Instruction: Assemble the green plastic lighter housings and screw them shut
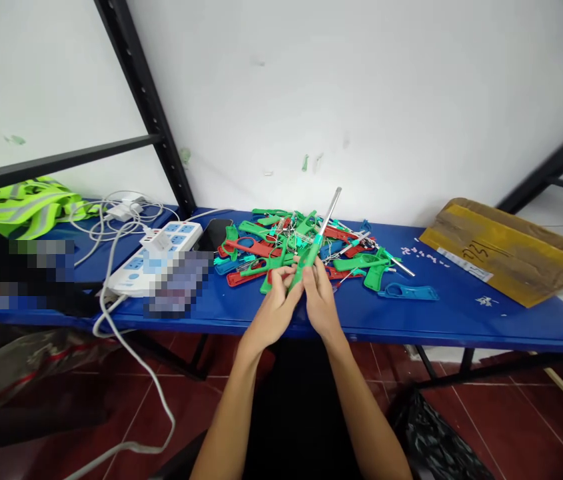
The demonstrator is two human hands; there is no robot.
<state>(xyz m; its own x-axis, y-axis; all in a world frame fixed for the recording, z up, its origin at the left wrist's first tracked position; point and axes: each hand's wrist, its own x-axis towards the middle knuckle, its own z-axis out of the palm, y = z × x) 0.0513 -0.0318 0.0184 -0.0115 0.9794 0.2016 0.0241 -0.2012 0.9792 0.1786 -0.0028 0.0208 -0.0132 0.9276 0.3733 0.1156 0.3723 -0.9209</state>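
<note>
White wall (371, 87) behind a blue table (461, 323); cardboard box (501, 250) at right, pile of lighter parts (260, 248) mid-table; at its near side, left hand (277, 300) and right hand (320, 300) both grasp a green lighter (316, 243), metal tube (330, 212) slanting up

Riding on the head, facing forward and tipped down! Peering over 2 bare forearms (231, 407) to the hands (275, 300), close in, just below mid-frame. Meeting the long blue table (411, 327) front-on, near its edge. Reaching up the white wall (361, 100) beyond, dropping to the red floor (521, 433) below, and spreading wide enough in this 1 view to catch black rack posts (134, 73) at left and right.
</note>
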